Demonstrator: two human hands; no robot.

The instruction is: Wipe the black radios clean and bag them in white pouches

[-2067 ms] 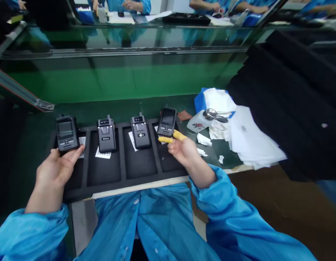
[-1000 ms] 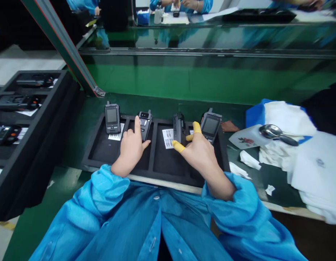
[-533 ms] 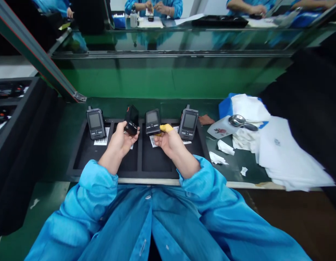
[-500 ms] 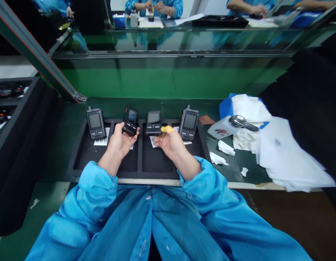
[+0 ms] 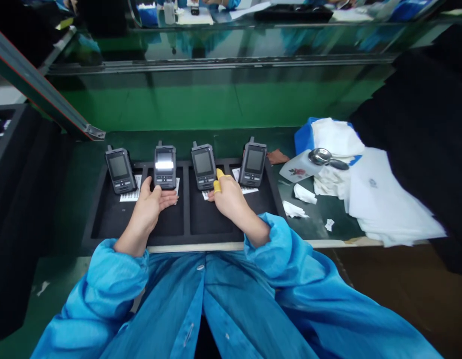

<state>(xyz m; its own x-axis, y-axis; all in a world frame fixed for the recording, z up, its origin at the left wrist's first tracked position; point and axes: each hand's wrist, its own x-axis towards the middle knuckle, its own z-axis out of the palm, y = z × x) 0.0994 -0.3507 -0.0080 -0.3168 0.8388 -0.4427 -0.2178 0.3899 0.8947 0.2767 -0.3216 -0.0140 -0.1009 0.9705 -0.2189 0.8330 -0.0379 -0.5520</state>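
Several black handheld radios with screens and stub antennas rest in a row along the back of a black foam tray (image 5: pixel 188 227). My left hand (image 5: pixel 150 203) lies palm up with fingers stretched out at the bottom edge of the second radio (image 5: pixel 164 167), whose screen shows a bright white band. At the third radio (image 5: pixel 204 167), my right hand (image 5: pixel 229 195) has its fingers closed around the lower right corner; yellow finger cots cover two fingers. The leftmost radio (image 5: pixel 119 170) and the rightmost radio (image 5: pixel 253 163) stand untouched, tilted, with white barcode labels (image 5: pixel 129 196) beneath.
To the right are a blue box (image 5: pixel 303 138) of white cloths, a white bottle with a flower print (image 5: pixel 296 169), a metal spoon (image 5: pixel 321 156), crumpled tissue (image 5: pixel 305 193) and white sheets (image 5: pixel 391 209). A dark foam tray stack (image 5: pixel 17 199) stands left. Behind is a green panel (image 5: pixel 186 102).
The second and third radios, held tipped in my hands before, now stand face up in line with the others. My left hand has opened flat; my right hand has turned over. The view has tilted down.
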